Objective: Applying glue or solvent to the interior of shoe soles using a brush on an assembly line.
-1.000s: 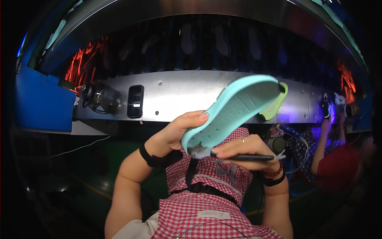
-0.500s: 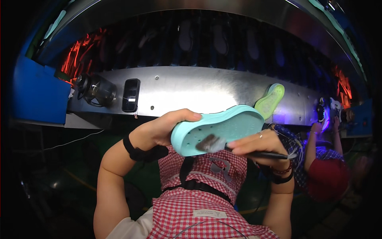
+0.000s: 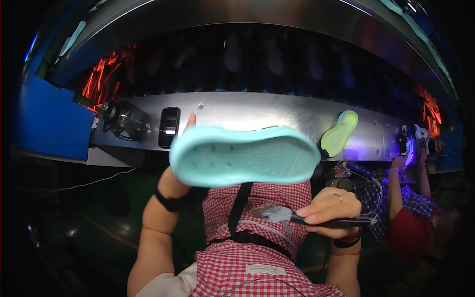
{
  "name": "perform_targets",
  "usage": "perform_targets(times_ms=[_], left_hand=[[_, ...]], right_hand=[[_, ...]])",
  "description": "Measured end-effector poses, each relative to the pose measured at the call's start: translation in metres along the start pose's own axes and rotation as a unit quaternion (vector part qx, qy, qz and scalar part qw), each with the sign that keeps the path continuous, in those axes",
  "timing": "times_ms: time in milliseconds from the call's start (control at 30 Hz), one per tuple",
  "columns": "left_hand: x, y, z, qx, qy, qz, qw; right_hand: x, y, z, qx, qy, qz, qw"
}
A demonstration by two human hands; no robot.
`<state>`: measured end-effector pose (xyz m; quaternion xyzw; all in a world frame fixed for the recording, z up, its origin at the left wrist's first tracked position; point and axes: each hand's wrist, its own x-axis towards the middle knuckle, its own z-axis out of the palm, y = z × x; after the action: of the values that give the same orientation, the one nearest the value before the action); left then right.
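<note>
A light aqua shoe sole (image 3: 247,153) is held up in front of me, its hollowed inner side showing; it is slightly blurred. My left hand (image 3: 176,182) grips its left end. Only the thumb at the top edge and part of the palm show, and the other fingers are hidden behind the sole. Lower right, my right hand (image 3: 334,208) is closed round the black handle of a brush (image 3: 271,213). The bristles point left, below the sole and apart from it, in front of my checked apron.
On the metal ledge (image 3: 237,106) are a clear jug (image 3: 129,121), a phone (image 3: 169,127) and a yellow-green sole (image 3: 341,132). Dark rows with soles lie beyond it. A blue box (image 3: 54,121) stands at left. At right, a person in red headwear (image 3: 410,227) handles a shoe (image 3: 408,143).
The brush has come off the sole and dropped lower with my right hand. My left hand has moved the sole left and tilted it more toward me.
</note>
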<state>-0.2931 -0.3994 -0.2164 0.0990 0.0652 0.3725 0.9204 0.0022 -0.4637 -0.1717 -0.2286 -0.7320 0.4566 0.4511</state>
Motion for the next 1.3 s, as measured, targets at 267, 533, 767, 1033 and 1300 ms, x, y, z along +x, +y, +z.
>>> perform_targets(times_ms=[267, 533, 767, 1033, 1300], left_hand=[[0.044, -0.075, -0.028, 0.026, 0.126, 0.104, 0.986], [0.036, -0.056, -0.039, 0.076, 0.141, 0.235, 0.959], [0.053, -0.073, -0.006, 0.057, 0.113, 0.231, 0.965], [0.044, -0.069, -0.021, 0.058, 0.107, 0.286, 0.95], [0.043, -0.059, -0.006, 0.063, 0.083, 0.302, 0.948]], right_hand=[[0.008, 0.056, 0.02, 0.0, 0.15, 0.177, 0.973], [0.002, 0.039, 0.037, -0.16, -0.067, 0.007, 0.985], [0.039, 0.036, 0.029, -0.115, 0.066, 0.037, 0.991], [0.018, 0.041, 0.029, -0.026, 0.07, 0.158, 0.985], [0.021, 0.042, 0.02, -0.037, 0.118, 0.091, 0.988]])
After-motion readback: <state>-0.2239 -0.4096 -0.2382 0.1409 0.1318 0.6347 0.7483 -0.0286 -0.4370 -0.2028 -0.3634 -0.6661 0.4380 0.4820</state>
